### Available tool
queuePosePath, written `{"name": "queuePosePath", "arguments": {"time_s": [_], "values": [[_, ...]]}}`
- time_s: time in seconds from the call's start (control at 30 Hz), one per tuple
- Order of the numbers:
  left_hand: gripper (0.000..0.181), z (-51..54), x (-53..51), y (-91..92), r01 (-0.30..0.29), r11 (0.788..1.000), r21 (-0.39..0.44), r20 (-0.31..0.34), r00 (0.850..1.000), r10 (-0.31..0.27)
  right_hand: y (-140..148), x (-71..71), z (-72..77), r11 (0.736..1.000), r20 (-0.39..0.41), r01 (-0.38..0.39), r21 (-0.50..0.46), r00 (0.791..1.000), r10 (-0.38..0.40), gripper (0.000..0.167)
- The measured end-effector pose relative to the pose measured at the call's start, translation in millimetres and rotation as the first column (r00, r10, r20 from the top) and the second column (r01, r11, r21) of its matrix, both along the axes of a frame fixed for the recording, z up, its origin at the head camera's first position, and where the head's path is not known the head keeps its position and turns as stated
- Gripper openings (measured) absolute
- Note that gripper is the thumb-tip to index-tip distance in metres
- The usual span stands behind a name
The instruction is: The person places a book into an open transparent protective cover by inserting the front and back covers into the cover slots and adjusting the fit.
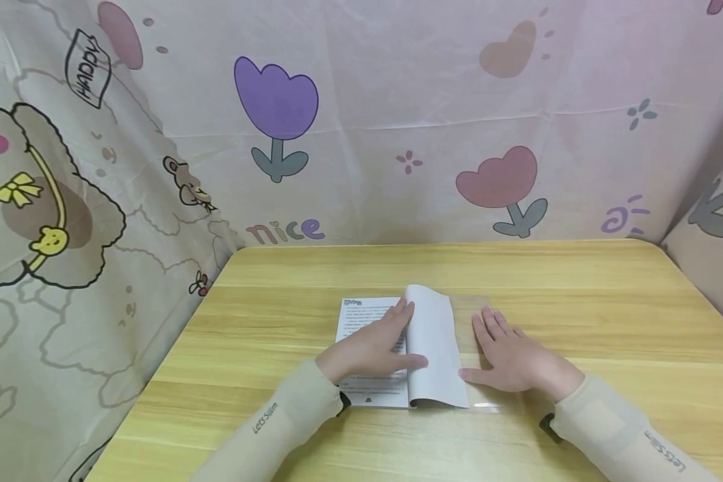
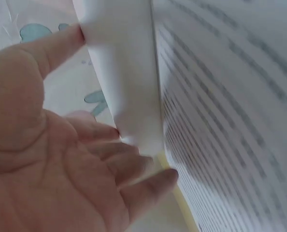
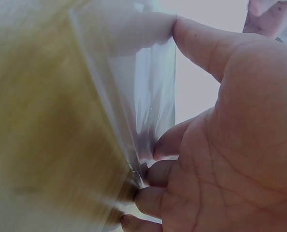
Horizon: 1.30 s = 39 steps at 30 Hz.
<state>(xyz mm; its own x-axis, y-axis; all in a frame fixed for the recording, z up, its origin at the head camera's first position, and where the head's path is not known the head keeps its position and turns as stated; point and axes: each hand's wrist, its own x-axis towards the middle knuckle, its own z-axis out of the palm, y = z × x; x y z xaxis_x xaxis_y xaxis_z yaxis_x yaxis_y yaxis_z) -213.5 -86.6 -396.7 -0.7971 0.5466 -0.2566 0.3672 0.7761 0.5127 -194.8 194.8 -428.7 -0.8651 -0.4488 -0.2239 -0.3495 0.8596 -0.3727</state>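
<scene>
An open book lies at the middle of the table, its printed page (image 1: 361, 318) facing up on the left. A blank white sheet (image 1: 436, 335), curved at the book's fold, stands over to the right. My left hand (image 1: 376, 345) reaches across the print, its thumb and fingertips touching the white sheet with the fingers fairly straight. Beyond the sheet's right edge, clear plastic film (image 3: 143, 87) lies along the table. My right hand (image 1: 515, 358) rests on that film with fingers extended, the thumb near the sheet's edge. What lies beneath the white sheet is hidden.
The wood-grain table (image 1: 289, 281) extends around the book on all sides. Behind it hangs a pale cloth (image 1: 367, 67) printed with flowers, and another patterned cloth (image 1: 144, 321) hangs along the left edge. Dark bands show at both wrists.
</scene>
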Motion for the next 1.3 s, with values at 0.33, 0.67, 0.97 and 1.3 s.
{"name": "queuePosePath", "arguments": {"time_s": [0.33,0.67,0.97,1.3], "values": [[0.108,1.2,-3.4,-12.3,0.079,0.997,0.024,0.040,0.996,-0.080,0,1.1,4.4,1.000,0.006,-0.002,0.010,1.000,0.002,0.117],[0.107,-1.2,-2.7,-12.0,0.077,0.996,0.037,0.048,0.996,-0.079,-2,2.6,9.1,1.000,0.011,-0.001,0.031,1.000,0.000,0.118],[0.108,-3.8,-2.8,-5.4,0.083,0.995,0.054,0.061,0.994,-0.086,-1,3.1,8.6,1.000,0.010,-0.006,0.025,1.000,0.006,0.117],[0.105,-10.8,-1.0,7.2,0.090,0.996,-0.001,0.029,0.995,-0.090,-1,2.9,8.9,1.000,0.016,-0.007,0.017,1.000,0.007,0.116]]}}
